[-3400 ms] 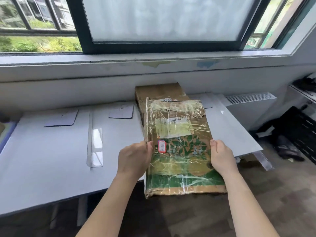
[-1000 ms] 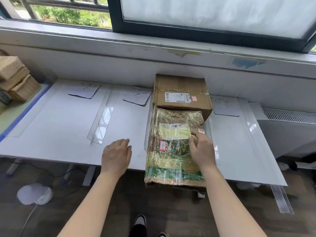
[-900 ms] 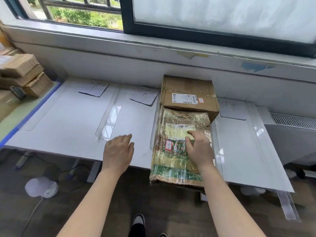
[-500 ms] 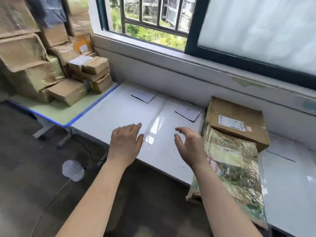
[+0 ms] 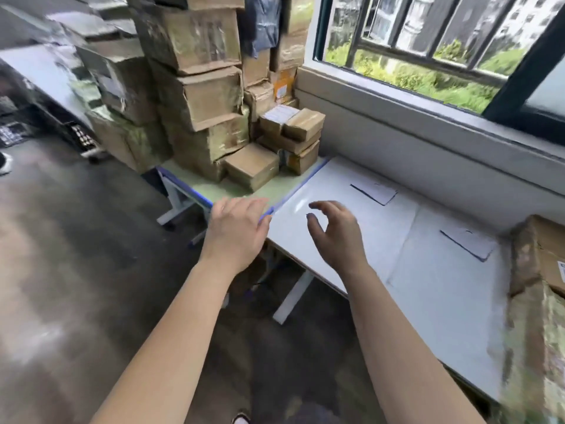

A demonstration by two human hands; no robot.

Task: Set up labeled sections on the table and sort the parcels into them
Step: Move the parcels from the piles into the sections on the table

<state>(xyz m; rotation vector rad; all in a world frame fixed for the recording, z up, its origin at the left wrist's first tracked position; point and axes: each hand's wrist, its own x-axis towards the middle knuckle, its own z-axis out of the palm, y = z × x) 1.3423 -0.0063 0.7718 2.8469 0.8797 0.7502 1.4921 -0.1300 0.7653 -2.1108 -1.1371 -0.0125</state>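
Our left hand [image 5: 235,231] and right hand [image 5: 336,237] reach out, open and empty. The boxes [image 5: 201,96] sit piled ahead, not touching our hands.

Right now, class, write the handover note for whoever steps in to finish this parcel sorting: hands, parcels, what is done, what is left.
Left hand: open, empty, over the corner where the two tables meet.
Right hand: loosely curled, empty, above the white table.
Done: white paper label cards lie along the white table's back; a plain brown cardboard box and a tape-wrapped green-printed parcel sit at its right end.
Left: the stack of brown cardboard parcels on the green table is unsorted; the other sections hold no parcels.
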